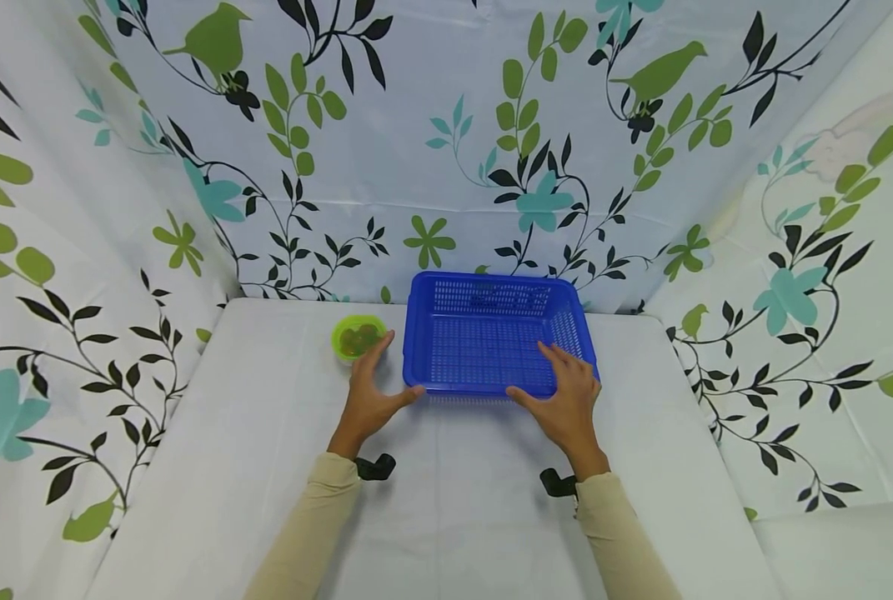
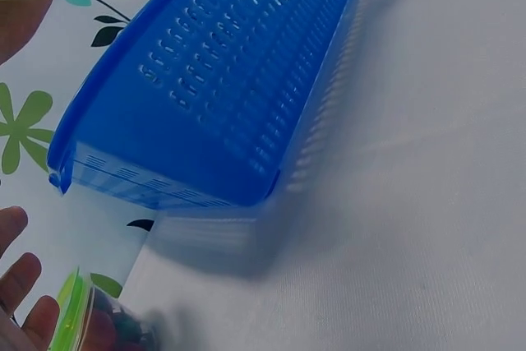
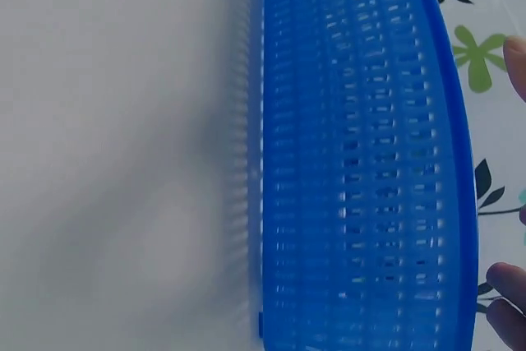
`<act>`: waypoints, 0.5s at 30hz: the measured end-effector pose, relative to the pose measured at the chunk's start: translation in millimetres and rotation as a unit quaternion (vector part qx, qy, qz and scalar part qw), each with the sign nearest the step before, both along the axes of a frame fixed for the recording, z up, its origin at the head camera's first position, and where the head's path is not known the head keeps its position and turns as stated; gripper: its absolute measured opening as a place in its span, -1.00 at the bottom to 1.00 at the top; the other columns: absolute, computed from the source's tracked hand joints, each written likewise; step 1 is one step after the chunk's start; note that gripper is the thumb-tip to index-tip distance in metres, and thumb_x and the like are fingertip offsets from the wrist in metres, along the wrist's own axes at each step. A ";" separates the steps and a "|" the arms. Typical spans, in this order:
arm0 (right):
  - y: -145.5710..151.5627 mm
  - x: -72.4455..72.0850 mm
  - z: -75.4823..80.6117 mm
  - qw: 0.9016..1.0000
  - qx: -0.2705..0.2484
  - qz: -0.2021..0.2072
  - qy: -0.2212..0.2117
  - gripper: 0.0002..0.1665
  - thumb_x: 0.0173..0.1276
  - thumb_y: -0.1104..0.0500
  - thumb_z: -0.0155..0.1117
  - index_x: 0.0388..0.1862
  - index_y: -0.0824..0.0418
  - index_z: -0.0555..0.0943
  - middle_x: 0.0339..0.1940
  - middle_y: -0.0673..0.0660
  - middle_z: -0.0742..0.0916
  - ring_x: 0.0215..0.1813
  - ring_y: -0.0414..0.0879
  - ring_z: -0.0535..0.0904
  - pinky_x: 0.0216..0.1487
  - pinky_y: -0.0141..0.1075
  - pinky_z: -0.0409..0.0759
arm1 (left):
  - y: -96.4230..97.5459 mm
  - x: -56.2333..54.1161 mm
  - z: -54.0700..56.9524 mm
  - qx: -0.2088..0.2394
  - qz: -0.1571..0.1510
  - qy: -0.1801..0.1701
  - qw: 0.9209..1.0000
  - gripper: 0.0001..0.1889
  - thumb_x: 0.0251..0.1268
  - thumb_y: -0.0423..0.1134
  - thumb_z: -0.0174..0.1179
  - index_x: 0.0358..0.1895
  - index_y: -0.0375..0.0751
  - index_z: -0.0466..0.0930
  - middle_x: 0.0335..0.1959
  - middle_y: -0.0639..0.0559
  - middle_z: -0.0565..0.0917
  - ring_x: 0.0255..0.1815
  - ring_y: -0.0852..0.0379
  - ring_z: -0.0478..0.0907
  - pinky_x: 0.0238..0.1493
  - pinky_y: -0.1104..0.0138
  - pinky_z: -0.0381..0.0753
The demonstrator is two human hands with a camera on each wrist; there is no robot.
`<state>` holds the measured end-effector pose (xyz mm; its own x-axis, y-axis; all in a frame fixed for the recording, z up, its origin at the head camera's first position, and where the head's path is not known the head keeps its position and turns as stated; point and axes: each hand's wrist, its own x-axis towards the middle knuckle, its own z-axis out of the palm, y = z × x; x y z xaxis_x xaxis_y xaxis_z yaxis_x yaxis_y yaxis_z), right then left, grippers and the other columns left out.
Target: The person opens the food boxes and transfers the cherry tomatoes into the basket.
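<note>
Behind right grip (image 1: 569, 406), part-hidden basket (image 1: 484, 342)

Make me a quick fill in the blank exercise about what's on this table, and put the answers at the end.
1. The basket is colored ____.
2. The hand nearer the small container is the person's ____ one.
3. The tabletop under both is colored ____.
4. The green animals printed on the cloth behind are ____.

Missing words: blue; left; white; birds.

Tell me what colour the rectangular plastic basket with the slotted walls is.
The basket is plain blue, seen best in the head view.
</note>
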<state>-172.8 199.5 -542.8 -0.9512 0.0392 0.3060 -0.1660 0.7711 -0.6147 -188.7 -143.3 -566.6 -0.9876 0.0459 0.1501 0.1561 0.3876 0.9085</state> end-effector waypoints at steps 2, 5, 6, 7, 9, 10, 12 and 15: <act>5.3 0.5 -1.4 1.000 0.005 -0.006 -0.007 0.17 0.10 -0.37 0.65 0.64 -0.06 0.41 0.67 0.20 0.41 0.62 0.28 0.18 0.49 0.33 0.09 | 1.5 0.6 0.6 0.002 -0.003 0.004 1.000 0.13 0.08 0.12 0.62 0.72 0.22 0.13 0.73 0.11 0.20 0.73 -0.15 0.03 0.68 -0.32 0.09; 13.0 0.6 -2.5 1.000 0.008 -0.014 -0.017 0.22 0.07 -0.38 0.66 0.66 -0.06 0.38 0.70 0.23 0.37 0.62 0.30 0.14 0.48 0.33 0.08 | 3.6 1.5 1.1 0.004 -0.005 0.003 1.000 0.14 0.07 0.12 0.63 0.72 0.24 0.12 0.74 0.09 0.19 0.73 -0.17 0.03 0.67 -0.34 0.09; 15.5 0.6 -2.8 1.000 0.009 -0.017 -0.020 0.24 0.06 -0.39 0.66 0.67 -0.07 0.36 0.71 0.24 0.35 0.63 0.31 0.13 0.49 0.33 0.08 | 4.3 1.8 0.7 0.003 -0.005 0.002 1.000 0.14 0.07 0.12 0.63 0.72 0.26 0.12 0.74 0.09 0.19 0.73 -0.17 0.03 0.67 -0.35 0.09; 18.0 0.4 -3.1 1.000 0.009 -0.019 -0.023 0.26 0.05 -0.39 0.66 0.68 -0.07 0.34 0.71 0.25 0.34 0.63 0.32 0.12 0.48 0.34 0.07 | 5.0 1.8 0.2 0.000 -0.005 0.000 1.000 0.15 0.07 0.12 0.63 0.72 0.27 0.11 0.74 0.09 0.19 0.73 -0.18 0.03 0.66 -0.35 0.09; 23.2 -0.3 -4.3 0.999 0.009 -0.026 -0.028 0.29 0.05 -0.40 0.66 0.70 -0.07 0.31 0.72 0.26 0.32 0.63 0.33 0.11 0.49 0.35 0.05 | 6.5 2.0 -0.8 -0.005 -0.005 -0.007 1.000 0.16 0.06 0.14 0.63 0.72 0.29 0.10 0.74 0.08 0.18 0.73 -0.20 0.02 0.66 -0.37 0.08; 25.6 -0.6 -4.7 0.999 0.010 -0.029 -0.030 0.30 0.04 -0.40 0.66 0.70 -0.07 0.30 0.72 0.27 0.31 0.63 0.34 0.11 0.50 0.36 0.04 | 7.2 1.8 -1.4 -0.008 -0.003 -0.011 1.000 0.17 0.05 0.15 0.64 0.72 0.32 0.09 0.74 0.10 0.18 0.73 -0.19 0.02 0.66 -0.37 0.08; 30.4 -1.8 -5.9 0.999 0.010 -0.034 -0.034 0.32 0.04 -0.42 0.65 0.72 -0.08 0.27 0.72 0.29 0.29 0.63 0.35 0.10 0.50 0.37 0.02 | 8.6 1.4 -2.8 -0.009 -0.001 -0.017 1.000 0.18 0.03 0.16 0.64 0.72 0.32 0.09 0.74 0.10 0.18 0.74 -0.19 0.02 0.67 -0.36 0.08; 36.8 -3.4 -7.7 0.998 0.008 -0.041 -0.043 0.35 0.03 -0.43 0.64 0.73 -0.09 0.24 0.73 0.30 0.27 0.63 0.36 0.09 0.50 0.39 0.01 | 10.3 0.2 -4.6 -0.009 0.001 -0.023 1.000 0.20 0.02 0.17 0.65 0.73 0.33 0.07 0.73 0.09 0.18 0.74 -0.17 0.02 0.68 -0.33 0.09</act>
<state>-176.1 236.3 -550.5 -0.9677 0.1135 0.2251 -0.0498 0.7893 -0.6120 -188.5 -133.0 -571.2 -0.9936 0.0453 0.1031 0.1126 0.4044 0.9076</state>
